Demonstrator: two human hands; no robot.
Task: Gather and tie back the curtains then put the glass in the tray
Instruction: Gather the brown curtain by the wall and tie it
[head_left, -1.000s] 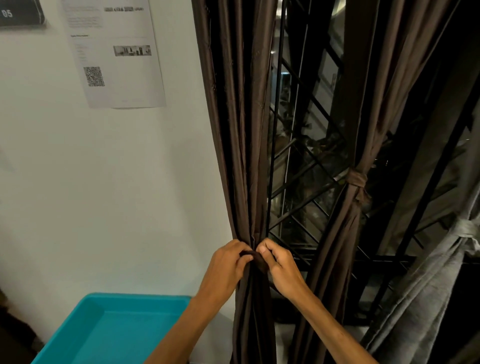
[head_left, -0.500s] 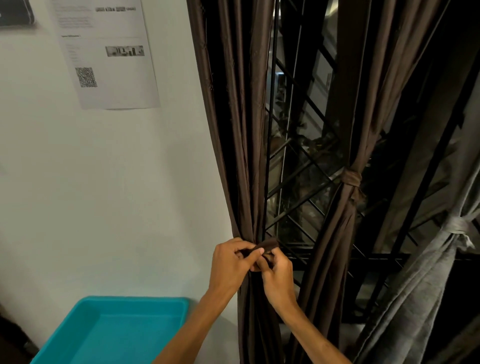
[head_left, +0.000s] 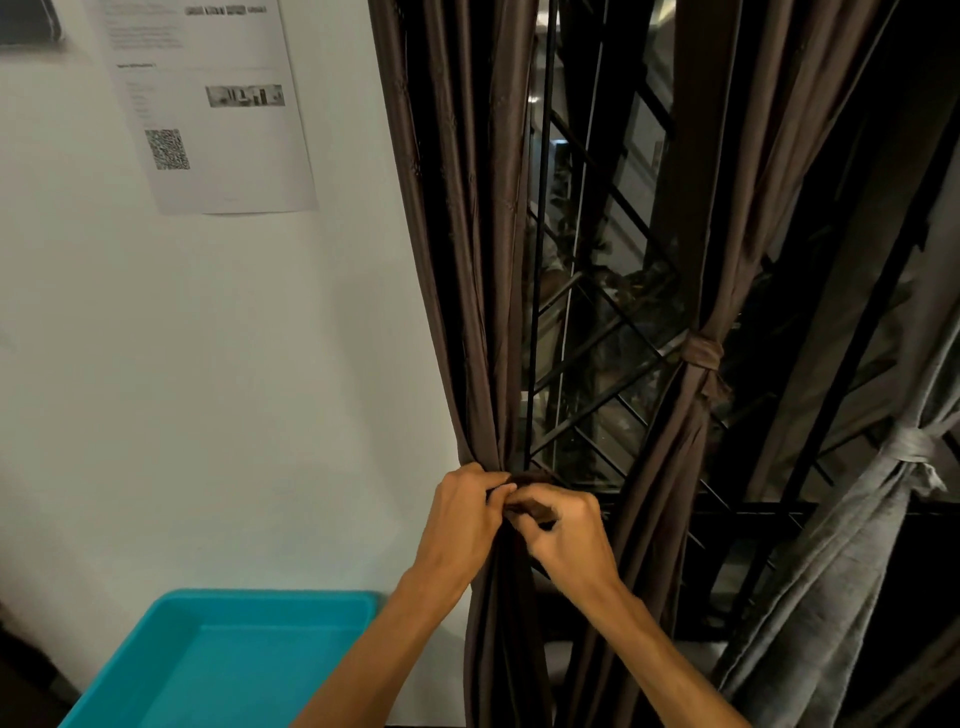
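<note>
A dark brown curtain (head_left: 467, 260) hangs gathered into a narrow bundle beside the white wall. Both hands work at its waist. My left hand (head_left: 462, 514) pinches the brown tie band (head_left: 530, 512) against the bundle from the left. My right hand (head_left: 566, 535) grips the band's other end just right of it, fingers curled. The band is mostly hidden by my fingers. A turquoise tray (head_left: 171, 623) sits low at the left, nothing in the part I see. No glass is in view.
A second brown curtain (head_left: 691, 260) is knotted with a tie (head_left: 701, 353) further right. A grey curtain (head_left: 852, 545) is tied at the far right. A black window grille (head_left: 582, 332) shows between them. A printed sheet (head_left: 208, 104) hangs on the wall.
My hands stayed at the curtain's waist; the right hand shifted lower and right along the tie band, and the fingers of both closed in tighter on it.
</note>
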